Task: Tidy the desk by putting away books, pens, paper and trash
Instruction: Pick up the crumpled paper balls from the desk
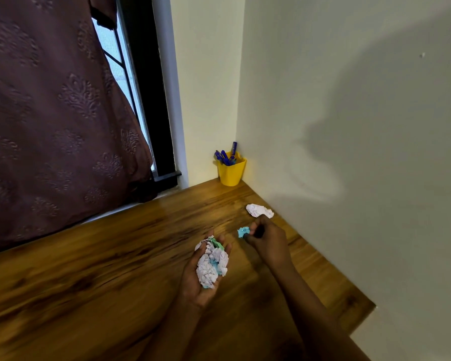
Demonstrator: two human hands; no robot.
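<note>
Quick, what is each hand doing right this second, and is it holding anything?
Left hand: open, palm up, with a pile of crumpled paper resting in it.
Right hand: closed, pinching a small blue paper scrap.

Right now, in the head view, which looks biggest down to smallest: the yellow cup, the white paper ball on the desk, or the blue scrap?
1. yellow cup
2. white paper ball
3. blue scrap
The cup sits farthest back, yet looks biggest.

Pens (225, 156) lower halves hidden in yellow cup (231, 173); curtain (50, 113) cut off left
</note>
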